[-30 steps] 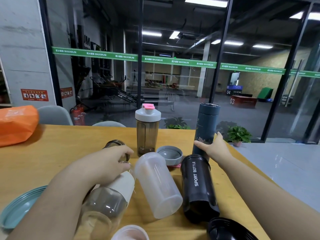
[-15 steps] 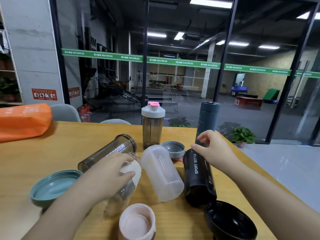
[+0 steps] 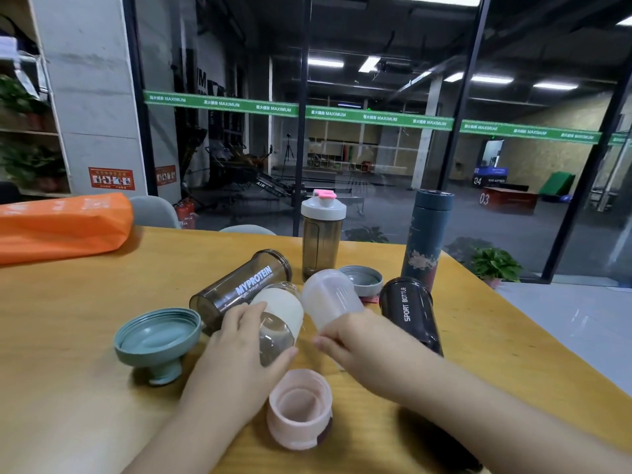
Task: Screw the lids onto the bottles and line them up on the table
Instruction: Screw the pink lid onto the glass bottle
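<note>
On the wooden table (image 3: 85,302) by dark glass walls (image 3: 376,148), left-hand fingers (image 3: 239,323) grasp the glass bottle (image 3: 278,319); right unclear.

The scene is moderately lit, with cool white strip lights (image 3: 325,63) on the dark ceiling beyond the glass wall (image 3: 376,148) as the visible sources. The hall behind the glass stays dim and murky, and faint reflections veil the panes. The wooden table (image 3: 85,319) takes a soft, even sheen, brightest well left of the fingers (image 3: 249,311) of the left hand (image 3: 239,350). Soft shadows pool just under both forearms and beneath the pink lid (image 3: 299,408) near the fingertips. The right hand (image 3: 345,343) looks slightly smeared by motion. Wide-angle distortion bends the black window frames (image 3: 461,97) and the table's far edge, and detail softens toward the corners.
</note>
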`<state>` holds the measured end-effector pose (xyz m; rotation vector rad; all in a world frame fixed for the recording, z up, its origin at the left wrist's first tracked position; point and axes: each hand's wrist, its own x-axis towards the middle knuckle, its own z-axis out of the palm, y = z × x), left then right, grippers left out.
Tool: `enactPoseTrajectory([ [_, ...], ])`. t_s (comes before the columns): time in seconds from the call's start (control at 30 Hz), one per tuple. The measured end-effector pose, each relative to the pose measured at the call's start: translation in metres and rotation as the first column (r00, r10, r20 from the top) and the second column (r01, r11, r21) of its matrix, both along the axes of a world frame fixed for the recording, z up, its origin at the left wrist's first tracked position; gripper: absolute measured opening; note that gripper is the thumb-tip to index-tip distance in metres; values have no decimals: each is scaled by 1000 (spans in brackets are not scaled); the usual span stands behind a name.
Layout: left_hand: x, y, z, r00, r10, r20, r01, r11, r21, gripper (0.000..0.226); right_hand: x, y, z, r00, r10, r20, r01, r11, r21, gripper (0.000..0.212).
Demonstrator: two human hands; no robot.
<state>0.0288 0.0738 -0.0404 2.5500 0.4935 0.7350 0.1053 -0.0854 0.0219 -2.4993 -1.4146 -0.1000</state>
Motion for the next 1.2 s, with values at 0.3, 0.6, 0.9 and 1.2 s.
enactPoseTrajectory([
  [0.3,-1,-2,2,998,45,-46,-49,994,-93,86,-23,10,-21,998,54,-42,-60,982,-178,50],
  [0.6,-1,1,3,999,50,-1,-50,987,-151,87,-26,9,-27,997,58,-55,-67,982,-174,54],
  [0.9,-4,0,12,991,133,4,-132,982,-135,84,-17,-2,-12,992,14,-128,-31,991,-128,40],
  [1.2,-12,-4,25,969,194,152,-175,976,-128,64,8,-23,16,967,-69,-244,100,988,114,61],
])
